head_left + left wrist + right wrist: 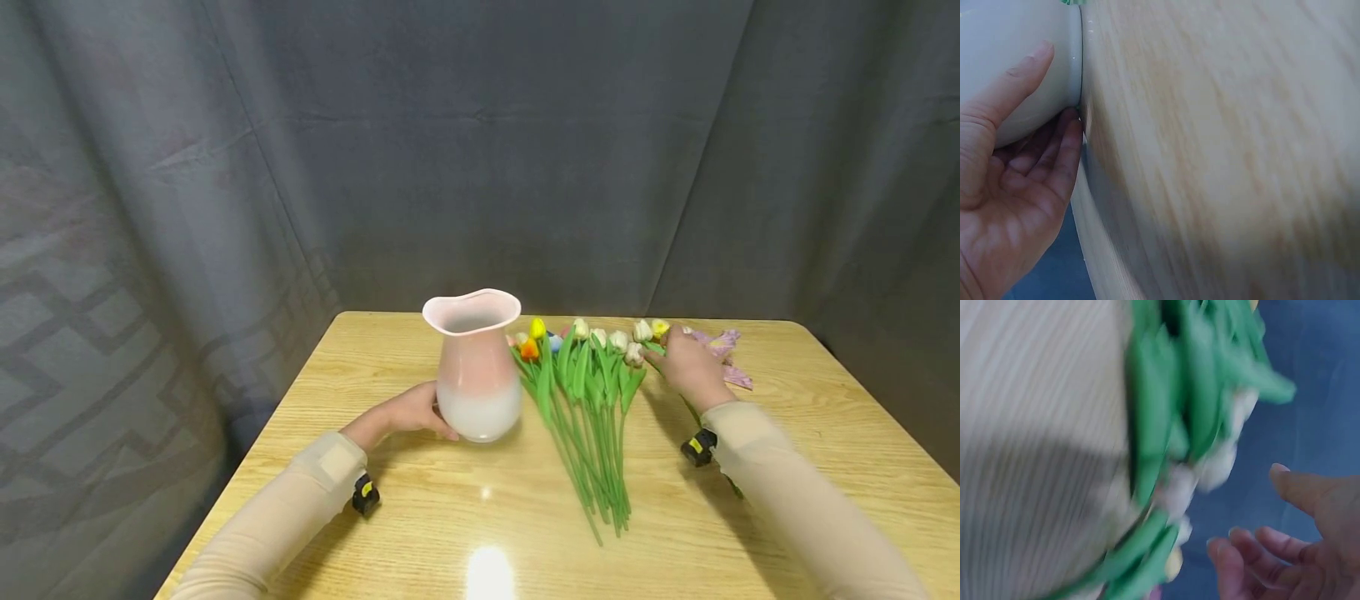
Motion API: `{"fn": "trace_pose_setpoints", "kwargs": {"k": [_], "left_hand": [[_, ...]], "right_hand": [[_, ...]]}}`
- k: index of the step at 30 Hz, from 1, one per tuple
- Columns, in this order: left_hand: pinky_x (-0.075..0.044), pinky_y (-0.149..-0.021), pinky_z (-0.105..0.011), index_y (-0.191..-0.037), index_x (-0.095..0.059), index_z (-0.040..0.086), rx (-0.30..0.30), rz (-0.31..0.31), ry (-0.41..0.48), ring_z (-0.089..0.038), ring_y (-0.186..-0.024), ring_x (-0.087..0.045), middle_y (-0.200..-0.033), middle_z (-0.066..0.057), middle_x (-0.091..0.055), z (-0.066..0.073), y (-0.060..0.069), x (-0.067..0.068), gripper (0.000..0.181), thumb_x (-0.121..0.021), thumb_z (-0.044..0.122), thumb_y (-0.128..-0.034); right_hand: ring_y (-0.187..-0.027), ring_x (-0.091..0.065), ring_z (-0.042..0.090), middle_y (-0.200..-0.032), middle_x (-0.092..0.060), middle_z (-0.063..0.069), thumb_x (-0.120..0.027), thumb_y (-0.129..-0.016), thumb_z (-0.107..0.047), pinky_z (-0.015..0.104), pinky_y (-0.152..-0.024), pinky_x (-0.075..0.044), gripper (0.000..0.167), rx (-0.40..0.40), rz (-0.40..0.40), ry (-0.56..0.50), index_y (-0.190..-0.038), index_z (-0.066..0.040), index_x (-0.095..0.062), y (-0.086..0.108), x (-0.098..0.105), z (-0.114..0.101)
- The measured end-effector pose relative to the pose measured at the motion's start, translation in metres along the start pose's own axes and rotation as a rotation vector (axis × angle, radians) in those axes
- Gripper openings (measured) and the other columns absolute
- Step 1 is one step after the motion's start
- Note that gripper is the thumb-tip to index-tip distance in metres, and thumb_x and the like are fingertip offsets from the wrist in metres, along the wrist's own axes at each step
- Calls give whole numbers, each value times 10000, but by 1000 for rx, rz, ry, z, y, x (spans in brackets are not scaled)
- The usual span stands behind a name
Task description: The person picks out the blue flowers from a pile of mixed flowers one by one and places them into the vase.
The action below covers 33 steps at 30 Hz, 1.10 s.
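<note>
A pink-and-white vase (480, 379) with a wavy rim stands upright on the table. My left hand (412, 408) holds it low on its left side; in the left wrist view, the thumb lies along the vase wall (1004, 69) and the fingers curl around near its base. Right of the vase lies a bunch of artificial tulips (588, 392), heads to the back and green stems forward. Over the flowers at the back right hovers my right hand (693, 367). The right wrist view shows its fingers (1272, 556) loosely bent, holding nothing, apart from the blurred tulips (1204, 406).
Purple-pink flowers (737, 377) lie just beyond the right hand, with a yellow flower (660, 327) to their left. A stem runs beneath the right wrist. Behind the wooden table (360, 358) hang grey curtains (480, 167).
</note>
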<state>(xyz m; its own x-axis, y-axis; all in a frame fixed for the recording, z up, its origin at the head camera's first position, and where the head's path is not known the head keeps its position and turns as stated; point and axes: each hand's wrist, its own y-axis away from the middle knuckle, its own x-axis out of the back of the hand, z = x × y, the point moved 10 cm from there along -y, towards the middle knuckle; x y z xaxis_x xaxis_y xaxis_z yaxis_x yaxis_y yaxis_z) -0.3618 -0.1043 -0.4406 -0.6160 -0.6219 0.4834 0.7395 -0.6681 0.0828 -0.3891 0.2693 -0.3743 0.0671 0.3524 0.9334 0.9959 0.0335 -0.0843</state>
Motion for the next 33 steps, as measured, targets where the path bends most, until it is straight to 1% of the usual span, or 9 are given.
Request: {"fn": "trace_pose_setpoints", "kwargs": {"k": [3,4,5,7,12,16,19,26,33], "left_hand": [[-536,-793,-336,-1335,-495,51,-1,-1,0,-191,-970,-587,-1248,-133,-586,1,1,-1,690,-827,55,-729],[-537,-795,-335,-1335,-493,51,-3,-1,-1,-190,-971,-587,-1249,-133,-585,1,1,-1,689,-825,55,-732],[-538,-796,-333,-1335,-493,50,-5,-1,-2,-190,-970,-588,-1248,-134,-585,1,1,-1,687,-824,55,-733],[-539,-796,-334,-1339,-490,52,-8,-2,-2,-189,-972,-589,-1250,-134,-584,1,1,-1,691,-824,54,-734],[-542,-791,-329,-1338,-491,64,-3,-2,-10,-183,-973,-591,-1251,-129,-584,-1,0,-1,693,-827,61,-733],[-545,-790,-328,-1334,-497,67,4,-2,-7,-186,-977,-593,-1249,-124,-587,-2,0,-1,690,-828,61,-729],[-542,-800,-332,-1338,-496,70,1,-3,-1,-187,-987,-592,-1253,-116,-588,-2,0,-1,698,-830,57,-725],[-538,-819,-335,-1342,-494,75,-2,-3,-1,-196,-1009,-589,-1258,-111,-587,-2,1,-1,709,-833,54,-719],[-536,-848,-345,-1337,-498,91,13,6,-2,-198,-1013,-594,-1244,-83,-593,-5,0,1,722,-842,53,-704]], "right_hand": [[-519,-467,167,-663,-556,90,-558,-977,-342,383,-494,-447,427,77,20,-53,-1077,65,-476,4,-6,-28],[-503,-439,151,-637,-535,65,-560,-977,-330,321,-454,-390,396,98,13,-70,-1064,49,-490,5,-10,-35],[-499,-420,138,-617,-513,39,-563,-976,-323,299,-450,-367,365,112,3,-76,-1043,29,-498,6,-15,-42],[-500,-392,121,-609,-509,19,-579,-967,-314,269,-450,-335,314,138,-14,-82,-992,-7,-519,8,-25,-55],[-534,-444,125,-686,-584,27,-605,-950,-266,266,-468,-370,226,160,-94,-72,-949,-42,-575,11,-51,-77],[-546,-455,134,-689,-555,29,-602,-950,-251,261,-474,-372,199,139,-145,-65,-895,-63,-564,9,-66,-83],[-555,-450,139,-686,-528,24,-618,-940,-252,260,-487,-372,217,130,-146,-46,-836,-82,-533,7,-72,-84],[-500,-412,130,-579,-430,-1,-624,-932,-232,254,-477,-376,323,122,-157,-35,-690,-104,-452,3,-82,-87],[-426,-278,82,-475,-291,-70,-630,-921,-301,210,-408,-280,475,39,-209,-58,-537,-174,-381,0,-84,-83]]}}
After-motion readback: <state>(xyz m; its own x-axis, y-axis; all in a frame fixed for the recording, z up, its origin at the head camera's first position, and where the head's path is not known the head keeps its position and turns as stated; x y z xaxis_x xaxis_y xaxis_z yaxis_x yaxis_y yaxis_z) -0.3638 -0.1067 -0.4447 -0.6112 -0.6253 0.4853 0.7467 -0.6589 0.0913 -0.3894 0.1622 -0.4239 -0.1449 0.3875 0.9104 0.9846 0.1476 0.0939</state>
